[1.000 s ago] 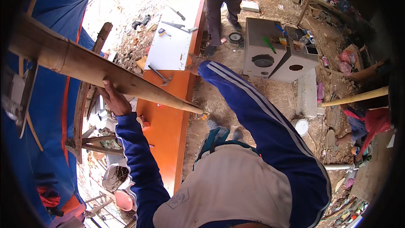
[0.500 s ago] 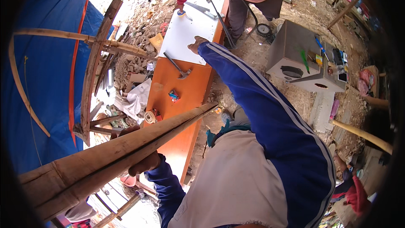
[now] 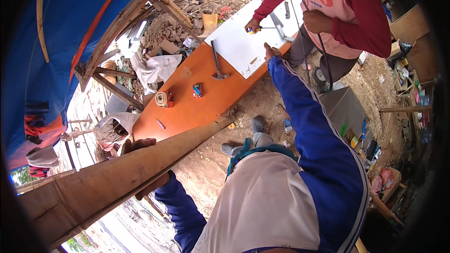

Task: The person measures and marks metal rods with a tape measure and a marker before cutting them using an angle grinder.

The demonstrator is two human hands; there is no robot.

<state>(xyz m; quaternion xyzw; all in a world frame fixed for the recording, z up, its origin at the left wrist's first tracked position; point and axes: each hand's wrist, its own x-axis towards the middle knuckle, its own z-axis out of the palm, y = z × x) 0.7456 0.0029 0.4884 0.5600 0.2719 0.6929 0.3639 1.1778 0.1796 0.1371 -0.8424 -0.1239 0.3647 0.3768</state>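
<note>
My left hand (image 3: 149, 188) is wrapped round a thick bamboo pole (image 3: 117, 173), its fingers showing above and below. The pole runs from the lower left toward the middle. My right arm is stretched forward, and my right hand (image 3: 272, 52) is held out at the edge of a white panel (image 3: 243, 63), with a finger extended and nothing in it. The panel lies at the far end of an orange board (image 3: 197, 107). A co-worker's hand (image 3: 252, 26) on the panel holds a screwdriver with a yellow and blue handle (image 3: 255, 31).
A hammer (image 3: 217, 61), a small red-blue box (image 3: 197, 90) and a tape roll (image 3: 164, 99) lie on the orange board. The co-worker (image 3: 323, 14) stands at the far right, holding a black cable. A grey cabinet (image 3: 344, 107) is on the right; rubble and a wooden frame (image 3: 122, 23) are left.
The view has turned, so the board now slants right. The co-worker appears nearer and more fully in view. My right hand stays stretched out; my left keeps its grip on the pole.
</note>
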